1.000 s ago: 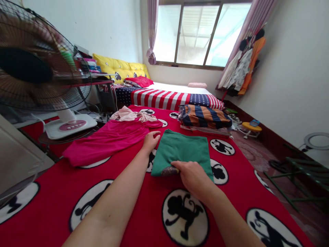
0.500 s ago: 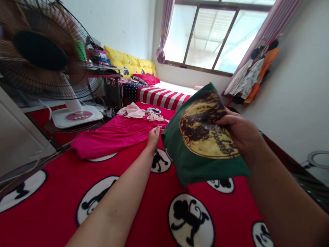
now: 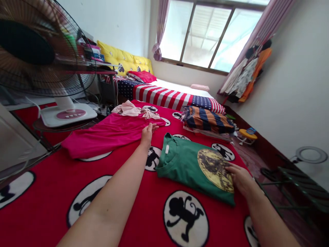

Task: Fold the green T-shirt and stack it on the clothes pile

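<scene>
Pinching green shirt (image 3: 189, 168) at three o'clock: right hand (image 3: 241, 178); left hand (image 3: 148, 134) half-open, empty. Likely soft, light; best gripped by edges.

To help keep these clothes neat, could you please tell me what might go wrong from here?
The right hand is at the printed end of the green shirt, so a tug might crease or unfold it. The left hand is close to the pink clothing, so a sideways sweep could drag that along. The striped clothes pile sits just beyond the shirt; a bump could perhaps knock it askew.
</scene>
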Available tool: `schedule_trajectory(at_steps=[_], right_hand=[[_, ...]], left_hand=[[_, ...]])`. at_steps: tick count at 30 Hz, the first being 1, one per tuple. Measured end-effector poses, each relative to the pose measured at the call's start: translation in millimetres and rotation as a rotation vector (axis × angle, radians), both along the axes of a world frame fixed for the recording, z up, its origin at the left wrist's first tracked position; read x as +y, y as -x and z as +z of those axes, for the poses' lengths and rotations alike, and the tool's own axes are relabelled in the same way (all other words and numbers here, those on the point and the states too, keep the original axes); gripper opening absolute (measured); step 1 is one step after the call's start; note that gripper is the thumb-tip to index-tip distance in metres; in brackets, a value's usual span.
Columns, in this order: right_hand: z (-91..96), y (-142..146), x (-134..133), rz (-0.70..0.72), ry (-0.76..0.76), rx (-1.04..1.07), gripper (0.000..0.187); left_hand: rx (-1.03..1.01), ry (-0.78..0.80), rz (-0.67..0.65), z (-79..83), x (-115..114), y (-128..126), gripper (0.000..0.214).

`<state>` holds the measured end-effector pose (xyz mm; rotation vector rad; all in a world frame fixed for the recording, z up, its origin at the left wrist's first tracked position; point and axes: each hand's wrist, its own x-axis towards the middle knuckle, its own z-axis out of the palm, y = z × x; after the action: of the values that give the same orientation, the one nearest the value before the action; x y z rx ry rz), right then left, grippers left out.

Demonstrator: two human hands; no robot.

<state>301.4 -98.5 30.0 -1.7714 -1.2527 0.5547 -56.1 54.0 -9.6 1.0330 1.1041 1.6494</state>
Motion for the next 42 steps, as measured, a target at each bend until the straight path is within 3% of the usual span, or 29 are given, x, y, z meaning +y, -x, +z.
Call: schedule_trajectory(at_steps=[3,5,8,10,13,16,20,24,27,33,42], right_hand=[[-0.2,-7,-1,-0.19,-0.053,-0.019,0.034],[15.9,9,1,-0.181,-0.159,-0.189,0.036],[38.9,56,2,0.111,-0.188,-0.272,0.031],[41.8,93,-2,0.351,-0.199,-0.352,0.028],[24.8,141,-13,0.57,-0.169,-0.548,0.037],[-2.8,167,-21,0.652,-0.08,-0.752,0.052],[-24.7,173,-24,0.664,-0.065,-0.912,0.06],[-26.9,170,-23,0.654,-0.067,-0.936,0.061],[-26.8,170,-23,0.651,-0.075,-0.928,0.061],[-29.0,171,-23,0.657,-0.073,-0.91,0.063],[-28.4,171,-23,0.654,-0.075,-0.893,0.064]], left_hand=[[0.022,-0.023,0.001,-1.3,0,-3,0.049],[0.057,-0.039,0.003,-2.0,-1,-4,0.046],[0.135,-0.06,0.003,-2.3,-2,-5,0.044],[0.203,-0.071,0.002,-2.4,-4,-5,0.044],[0.332,-0.082,-0.021,-2.6,-6,-6,0.042],[0.486,-0.086,-0.05,-2.5,-8,-10,0.038],[0.668,-0.086,-0.034,0.5,-12,-15,0.037],[0.804,-0.119,0.017,9.8,-21,-20,0.034],[0.925,-0.199,0.04,19.8,-30,-26,0.019],[1.297,-0.258,-0.134,30.3,-41,-39,0.02],[1.37,-0.309,-0.26,22.3,-39,-45,0.04]])
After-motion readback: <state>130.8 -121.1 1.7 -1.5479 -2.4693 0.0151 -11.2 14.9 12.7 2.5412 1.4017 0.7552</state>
